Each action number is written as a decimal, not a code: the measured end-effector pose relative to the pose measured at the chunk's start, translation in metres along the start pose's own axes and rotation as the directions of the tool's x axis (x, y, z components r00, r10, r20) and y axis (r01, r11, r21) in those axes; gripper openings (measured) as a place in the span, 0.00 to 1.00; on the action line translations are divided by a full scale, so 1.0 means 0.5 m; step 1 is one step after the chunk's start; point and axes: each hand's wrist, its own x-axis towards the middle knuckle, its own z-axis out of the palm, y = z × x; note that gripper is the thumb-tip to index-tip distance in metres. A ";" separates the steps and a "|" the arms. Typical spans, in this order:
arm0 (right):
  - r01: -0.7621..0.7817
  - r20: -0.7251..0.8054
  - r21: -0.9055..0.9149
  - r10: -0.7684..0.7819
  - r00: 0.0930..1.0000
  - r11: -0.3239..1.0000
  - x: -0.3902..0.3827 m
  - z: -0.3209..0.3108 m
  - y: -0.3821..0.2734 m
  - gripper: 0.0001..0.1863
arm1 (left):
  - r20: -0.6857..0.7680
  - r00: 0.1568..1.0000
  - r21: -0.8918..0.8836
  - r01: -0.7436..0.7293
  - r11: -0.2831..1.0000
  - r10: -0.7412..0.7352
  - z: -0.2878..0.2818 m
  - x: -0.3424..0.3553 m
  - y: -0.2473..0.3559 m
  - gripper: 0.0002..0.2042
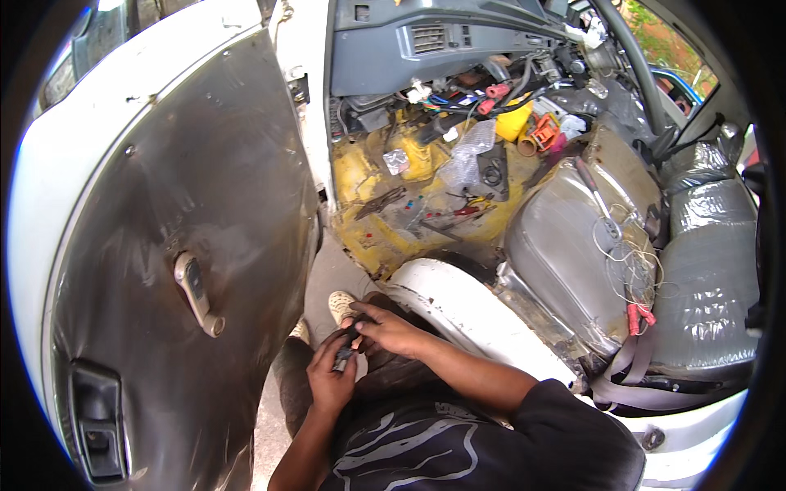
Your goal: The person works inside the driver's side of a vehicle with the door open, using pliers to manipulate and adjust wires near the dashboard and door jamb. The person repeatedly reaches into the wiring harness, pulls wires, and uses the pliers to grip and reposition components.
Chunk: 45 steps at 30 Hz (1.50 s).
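My left hand (332, 376) and my right hand (389, 331) meet in front of my body, in the gap beside the open vehicle door. Between them is a small dark piece (345, 352), grey at its lower end, too small and too covered by fingers to name. The fingers of my left hand close round its lower part. From the right, my other hand pinches the upper end with thumb and fingers. Below the hands show my dark trousers and a light patterned shoe (341, 306).
The door panel (188, 164) with its window crank (196, 293) stands at the left. Tools, wires and bubble wrap (468, 155) litter the yellow cab floor. A screwdriver (595, 186) and a coil of thin wire with red clips (639, 317) lie on the grey seat (557, 237).
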 end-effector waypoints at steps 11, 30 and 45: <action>0.289 -0.301 -0.388 -0.416 0.858 0.875 0.052 0.010 -0.064 0.46 | 0.298 0.954 0.039 0.029 0.999 -0.039 -0.050 -0.036 0.056 0.33; 0.447 -0.197 0.160 -0.416 0.888 0.880 0.366 -0.168 -0.418 0.23 | 0.230 0.881 0.849 0.026 0.528 -0.414 -0.039 0.064 -0.233 0.25; 0.417 -0.186 0.310 -0.375 0.908 0.855 0.459 -0.254 -0.460 0.15 | 0.122 0.901 0.688 0.227 0.690 -0.417 -0.011 0.098 -0.244 0.17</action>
